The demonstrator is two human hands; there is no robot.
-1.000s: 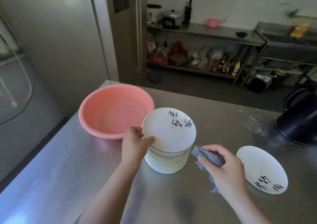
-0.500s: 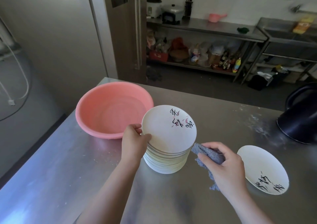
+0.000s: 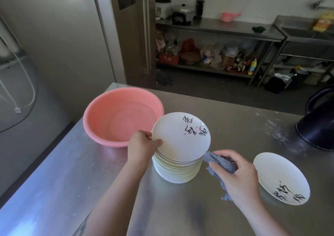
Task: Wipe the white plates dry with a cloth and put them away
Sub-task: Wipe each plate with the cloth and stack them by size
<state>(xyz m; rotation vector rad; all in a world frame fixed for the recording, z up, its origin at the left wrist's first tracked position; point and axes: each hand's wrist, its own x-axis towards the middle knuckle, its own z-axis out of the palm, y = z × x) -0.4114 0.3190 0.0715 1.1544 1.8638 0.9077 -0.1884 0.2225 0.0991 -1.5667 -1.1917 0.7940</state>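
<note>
I read this as the start of a fresh plate: my left hand [image 3: 141, 148] has its grip pinched on the near-left rim of the top plate [image 3: 180, 138], which sits slightly tilted on the stack of plates [image 3: 176, 170] on the table [image 3: 54, 190]. My right hand [image 3: 238, 177] is closed around the grey cloth [image 3: 219, 163], just beside the stack's right edge. Next I judge the top plate must come clear of the stack so the cloth can reach its face; a single plate [image 3: 281, 177] already lies further right.

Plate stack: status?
Left hand grips top plate of stack. Right hand holds grey cloth at stack's edge. Nothing blocking.
</note>
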